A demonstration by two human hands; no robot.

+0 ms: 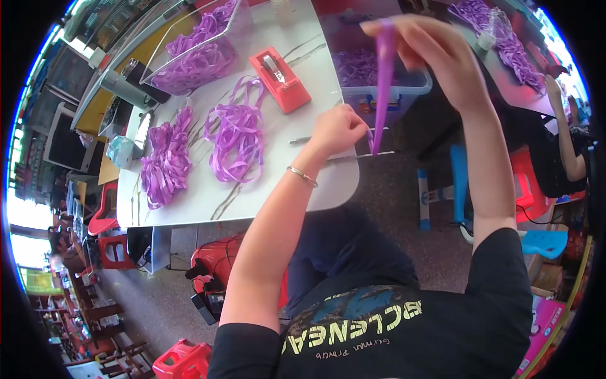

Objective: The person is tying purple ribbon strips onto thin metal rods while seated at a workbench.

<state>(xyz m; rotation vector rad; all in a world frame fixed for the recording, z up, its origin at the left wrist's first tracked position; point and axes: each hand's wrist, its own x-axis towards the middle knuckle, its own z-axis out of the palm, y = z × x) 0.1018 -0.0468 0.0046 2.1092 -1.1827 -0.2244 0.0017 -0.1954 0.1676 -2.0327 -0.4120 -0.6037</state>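
Observation:
A strip of purple ribbon (383, 82) stretches down from my raised right hand (439, 54) to the metal rods (375, 153) that jut past the table's right edge. The right hand is smeared by motion, but the ribbon's upper end runs at its fingertips. My left hand (339, 131) is closed in a pinch beside the rods, with a bit of purple ribbon showing at its fingertips. Left of it on the table lie a loose tangle of purple ribbon loops (235, 136) and a denser bundle of ribbon loops (167, 158). A red tape dispenser (287, 88) stands beyond the left hand.
A clear bin (233, 31) of purple loops stands at the table's far left, near a dark bottle (140, 77). Below the right edge sits a translucent tub (404, 88) with more ribbon. At far right, a person's arm (568, 145) shows near another ribbon-covered table (505, 82).

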